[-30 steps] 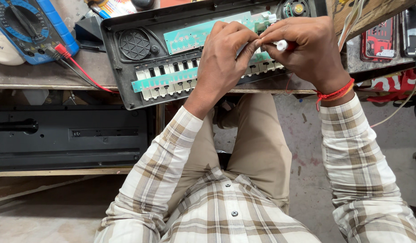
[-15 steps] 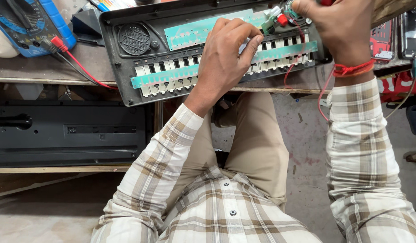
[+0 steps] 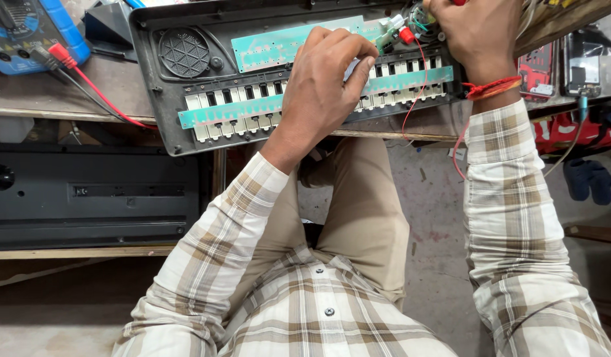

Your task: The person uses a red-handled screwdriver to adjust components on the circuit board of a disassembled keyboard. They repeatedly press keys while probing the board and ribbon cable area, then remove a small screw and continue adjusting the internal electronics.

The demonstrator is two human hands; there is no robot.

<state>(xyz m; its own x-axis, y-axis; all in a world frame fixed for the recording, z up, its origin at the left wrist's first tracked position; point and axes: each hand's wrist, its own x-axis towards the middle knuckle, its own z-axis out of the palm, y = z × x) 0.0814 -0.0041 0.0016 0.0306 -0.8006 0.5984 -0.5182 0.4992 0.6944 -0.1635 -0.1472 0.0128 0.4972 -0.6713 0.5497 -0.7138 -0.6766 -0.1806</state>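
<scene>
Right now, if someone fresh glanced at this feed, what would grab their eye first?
The opened black keyboard case lying inside-up on the workbench, its green circuit strips and white key undersides bare. The left hand presses down on the middle of the key row, while the right hand works at the tangle of wires at the case's upper right corner. A blue multimeter with a red lead sits at the far left.

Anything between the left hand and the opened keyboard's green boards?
Nothing visible. The left hand rests knuckles-up directly on the keyboard, over the green strip board and keys. The right hand is apart at the top right by the red wire, not in the way.
</scene>
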